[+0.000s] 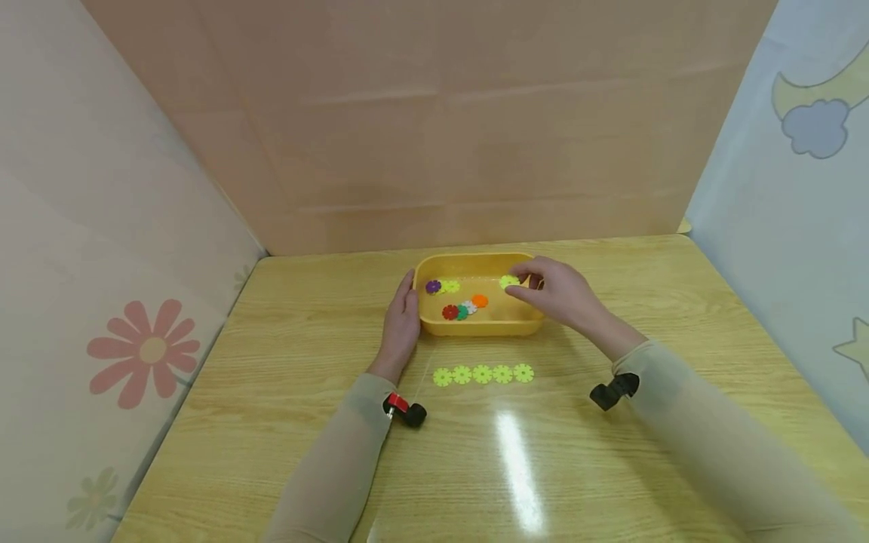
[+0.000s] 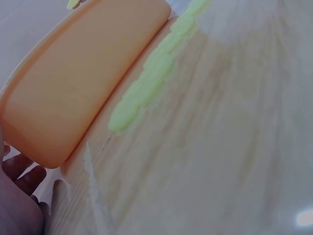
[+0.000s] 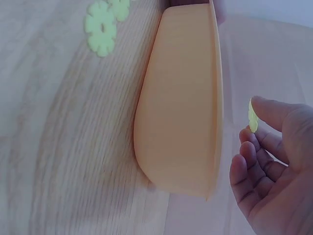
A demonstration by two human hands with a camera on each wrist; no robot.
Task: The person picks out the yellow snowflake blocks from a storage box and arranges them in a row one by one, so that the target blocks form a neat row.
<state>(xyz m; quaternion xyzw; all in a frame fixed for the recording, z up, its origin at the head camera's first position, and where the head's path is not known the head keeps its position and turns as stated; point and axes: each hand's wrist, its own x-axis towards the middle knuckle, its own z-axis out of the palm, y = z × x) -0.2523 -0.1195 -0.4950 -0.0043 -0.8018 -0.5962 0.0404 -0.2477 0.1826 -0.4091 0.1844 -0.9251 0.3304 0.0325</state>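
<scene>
My right hand (image 1: 558, 290) pinches a yellow-green flower-shaped plastic disc (image 1: 508, 281) between thumb and fingertips, over the right part of a yellow tray (image 1: 485, 329). In the right wrist view the pinched disc (image 3: 253, 116) is seen edge-on, beyond the tray's rim. At the tray's left end, my left hand (image 1: 400, 324) rests against the outer wall, fingers stretched along it. Inside the tray lie a purple disc (image 1: 433, 287), a yellow-green disc (image 1: 451, 286), a red disc (image 1: 450, 311), a green disc (image 1: 462, 312), a white disc (image 1: 470, 307) and an orange disc (image 1: 480, 301).
On the wooden table (image 1: 305, 362), several yellow-green discs (image 1: 482, 374) form a straight row in front of the tray. A brown panel (image 1: 441, 151) stands behind the table, with patterned walls (image 1: 152, 226) to either side. Each wrist carries a small black camera mount (image 1: 614, 391).
</scene>
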